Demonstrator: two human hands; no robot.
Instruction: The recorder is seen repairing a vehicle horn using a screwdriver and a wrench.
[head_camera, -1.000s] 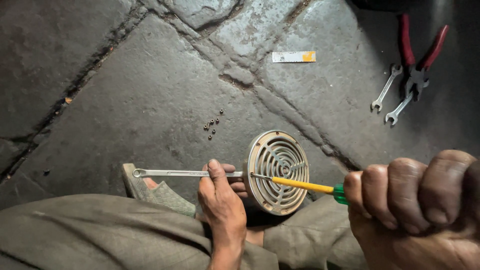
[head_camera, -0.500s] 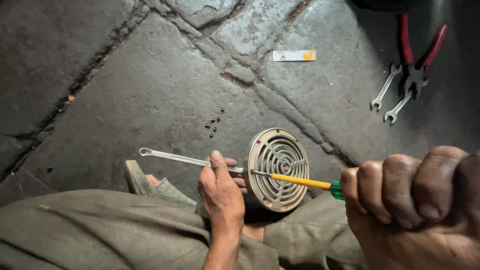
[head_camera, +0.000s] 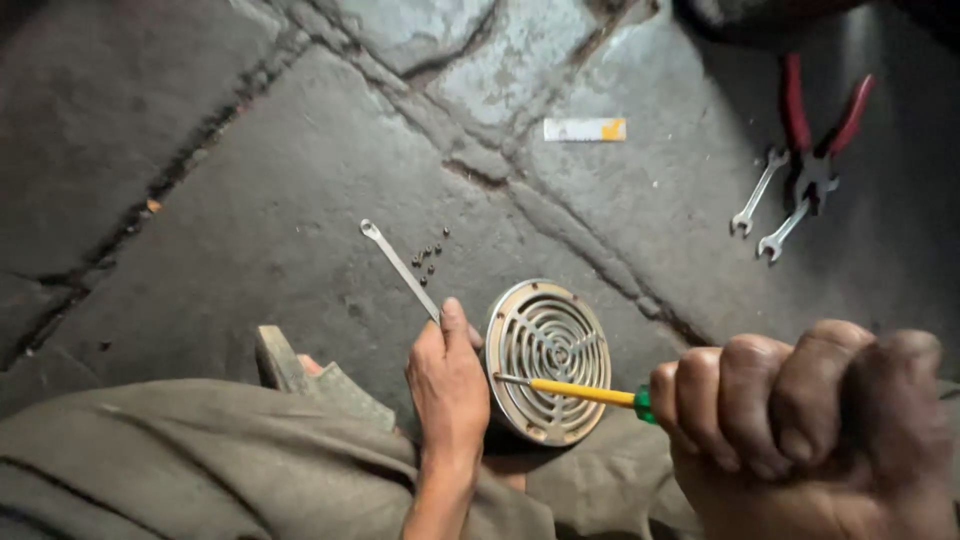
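Screwdriver work was under way on a round metal grille, propped on edge against the person's lap above the stone floor. The right hand kept a closed grip on the handle, yellow shaft leading to a tip set at the grille's left rim. The left hand steadied that rim, its grip also clamped on a slim wrench angled out over the floor. Small loose screws lay just beside the wrench head. A slipping tip could likely jab the left fingers, being so close. Sweeping the wrench could scatter the screws into floor cracks. Pliers and two spanners lay well apart.
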